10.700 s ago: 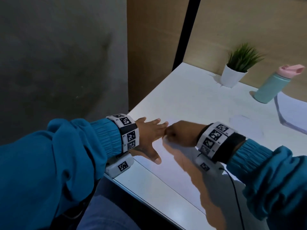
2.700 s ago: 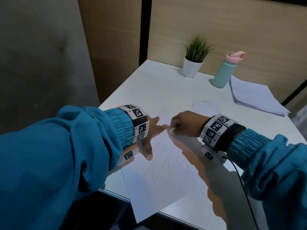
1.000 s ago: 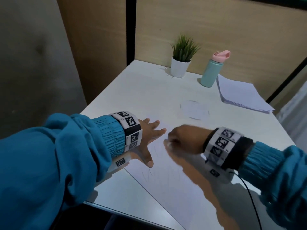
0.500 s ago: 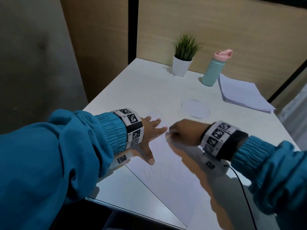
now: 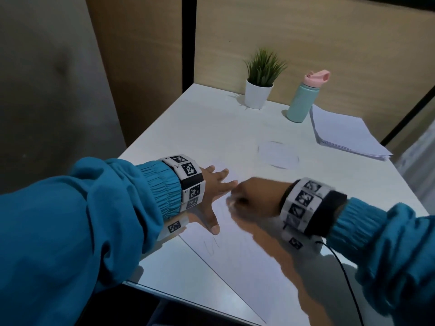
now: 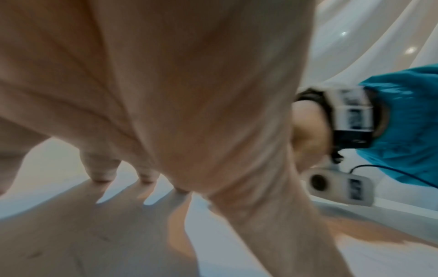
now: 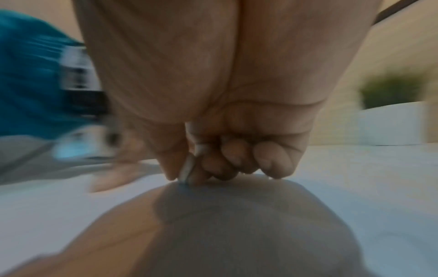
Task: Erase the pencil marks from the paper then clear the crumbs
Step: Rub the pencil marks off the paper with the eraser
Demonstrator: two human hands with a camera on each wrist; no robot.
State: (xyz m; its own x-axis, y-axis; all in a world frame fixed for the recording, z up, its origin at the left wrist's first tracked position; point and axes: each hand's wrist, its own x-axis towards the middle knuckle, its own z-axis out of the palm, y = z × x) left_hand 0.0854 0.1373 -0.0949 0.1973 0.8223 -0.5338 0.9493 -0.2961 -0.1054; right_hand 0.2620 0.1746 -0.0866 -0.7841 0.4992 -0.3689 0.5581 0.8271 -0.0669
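A white sheet of paper (image 5: 237,262) with faint pencil scribbles (image 5: 211,248) lies at the table's near edge. My left hand (image 5: 213,196) lies flat on the sheet's far left part, fingers spread, holding it down; the left wrist view shows the fingertips (image 6: 102,174) pressing the paper. My right hand (image 5: 253,196) is curled just right of it and pinches a small white eraser (image 7: 187,168) between thumb and fingers, its tip on the paper (image 7: 308,187). The hand is motion-blurred.
A white table (image 5: 211,128) carries a potted plant (image 5: 260,81) and a teal bottle with a pink lid (image 5: 306,97) at the back. A stack of paper (image 5: 346,135) sits at back right, a pale round disc (image 5: 277,154) mid-table. A black cable (image 5: 343,274) trails from my right wrist.
My right hand has kept shuttling back and forth over the sheet's upper part with the eraser. My left hand stays spread on the paper. The camera view shifted slightly.
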